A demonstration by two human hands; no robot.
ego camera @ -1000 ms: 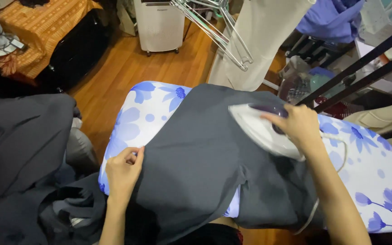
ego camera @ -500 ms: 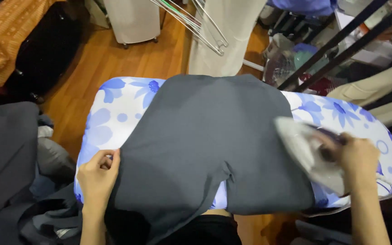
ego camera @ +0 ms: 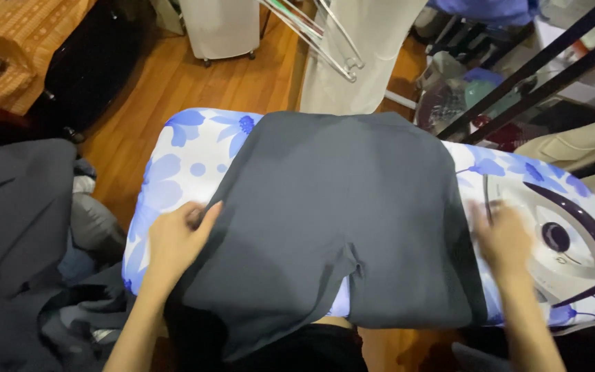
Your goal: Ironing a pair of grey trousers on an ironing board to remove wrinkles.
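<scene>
A dark grey garment (ego camera: pixel 332 207) lies spread flat over an ironing board with a white cover printed with blue flowers (ego camera: pixel 173 172). My left hand (ego camera: pixel 177 241) grips the garment's left edge, fingers curled on the cloth. My right hand (ego camera: pixel 500 238), blurred by motion, is at the garment's right edge with its fingers apart and nothing in it. Just right of that hand, a white iron with a dark handle (ego camera: pixel 562 241) rests on the right end of the board.
A heap of grey clothes (ego camera: pixel 22 227) lies to the left of the board. Behind it hang a beige garment (ego camera: pixel 359 48) and wire hangers (ego camera: pixel 318 34). A white wheeled appliance (ego camera: pixel 218 27) and a black case (ego camera: pixel 84 69) stand on the wooden floor. Black rack bars (ego camera: pixel 538 62) cross the upper right.
My right hand carried the iron off the garment to the right end of the board and let go of it. My left hand stayed on the garment's left edge.
</scene>
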